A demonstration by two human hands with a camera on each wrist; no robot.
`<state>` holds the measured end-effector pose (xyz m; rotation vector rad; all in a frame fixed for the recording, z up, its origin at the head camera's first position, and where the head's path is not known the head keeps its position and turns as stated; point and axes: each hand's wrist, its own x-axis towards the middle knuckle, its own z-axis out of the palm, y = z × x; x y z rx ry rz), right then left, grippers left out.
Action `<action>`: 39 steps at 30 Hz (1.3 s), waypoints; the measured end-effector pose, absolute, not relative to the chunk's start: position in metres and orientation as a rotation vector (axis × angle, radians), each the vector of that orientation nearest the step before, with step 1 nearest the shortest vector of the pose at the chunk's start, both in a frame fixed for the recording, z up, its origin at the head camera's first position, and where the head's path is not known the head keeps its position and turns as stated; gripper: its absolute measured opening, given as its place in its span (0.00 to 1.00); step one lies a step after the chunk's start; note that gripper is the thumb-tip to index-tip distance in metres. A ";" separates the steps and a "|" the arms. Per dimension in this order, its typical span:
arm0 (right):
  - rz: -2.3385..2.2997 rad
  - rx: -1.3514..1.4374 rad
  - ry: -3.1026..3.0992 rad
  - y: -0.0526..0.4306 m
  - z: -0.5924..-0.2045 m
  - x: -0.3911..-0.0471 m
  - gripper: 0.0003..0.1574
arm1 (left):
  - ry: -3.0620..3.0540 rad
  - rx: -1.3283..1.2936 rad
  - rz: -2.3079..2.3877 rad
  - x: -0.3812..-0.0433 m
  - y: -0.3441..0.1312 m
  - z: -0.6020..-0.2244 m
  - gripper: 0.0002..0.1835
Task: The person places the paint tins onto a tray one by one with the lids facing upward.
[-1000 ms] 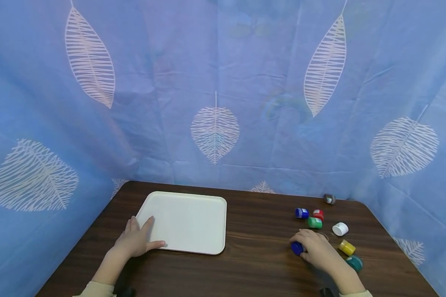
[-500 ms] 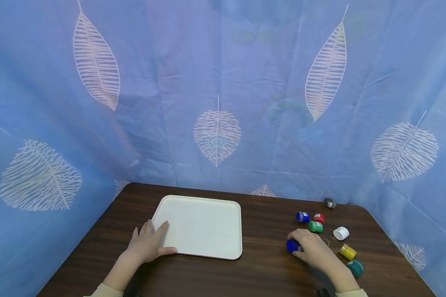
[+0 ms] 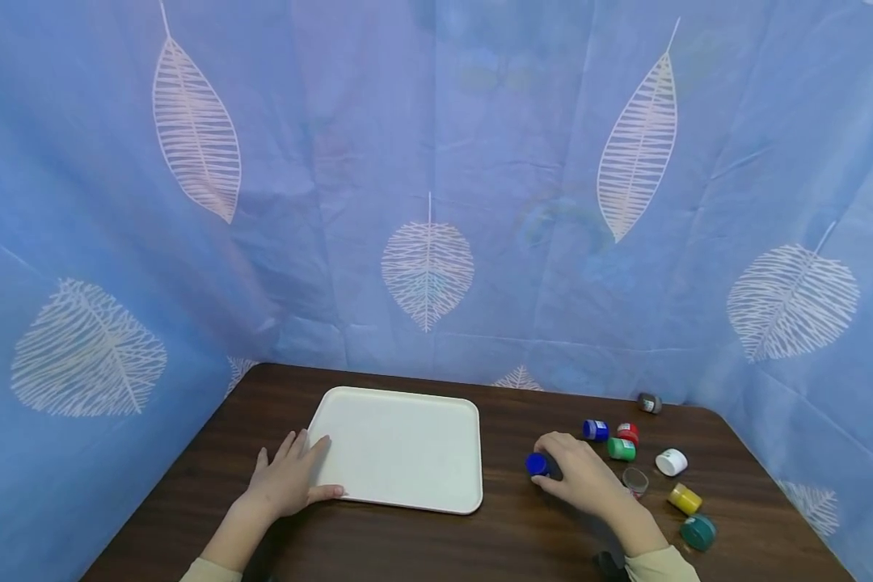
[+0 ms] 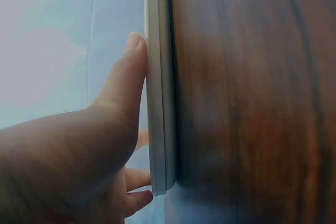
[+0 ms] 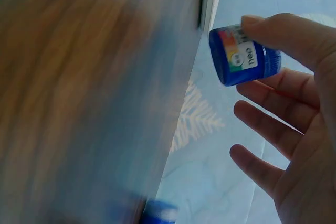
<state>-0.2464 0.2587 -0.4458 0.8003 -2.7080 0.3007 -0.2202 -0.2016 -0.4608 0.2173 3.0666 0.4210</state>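
Note:
A white rectangular tray (image 3: 400, 449) lies on the dark wooden table. My left hand (image 3: 284, 481) rests at its near left corner with fingers spread. In the left wrist view the thumb (image 4: 123, 77) lies along the tray's rim (image 4: 159, 103). To the right of the tray, my right hand (image 3: 578, 475) holds a blue paint jar (image 3: 537, 464). The right wrist view shows this labelled paint jar (image 5: 236, 59) pinched between thumb and forefinger, raised off the tabletop, while the other fingers stay apart from it.
Several paint jars lie on the right: blue (image 3: 595, 430), red (image 3: 628, 433), green (image 3: 622, 449), white (image 3: 672, 462), yellow (image 3: 685, 499), teal (image 3: 698, 533), dark (image 3: 650, 403). Near my right wrist is a clear-looking jar (image 3: 635, 481). A blue leaf-print curtain (image 3: 516, 283) hangs behind the table (image 3: 407, 541).
My right hand has carried the blue paint jar left toward the tray, uncovering the clear-looking jar. The view has shifted, and tray and left hand appear farther right in it.

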 end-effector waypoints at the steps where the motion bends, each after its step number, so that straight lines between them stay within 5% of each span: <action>1: 0.299 0.805 -2.702 0.255 -0.445 -0.248 0.21 | 3.063 0.210 0.423 -0.220 -0.202 -0.461 0.54; 39: 0.504 1.108 -2.565 0.083 -0.436 -0.301 0.23 | 3.069 0.204 0.394 -0.221 -0.203 -0.465 0.56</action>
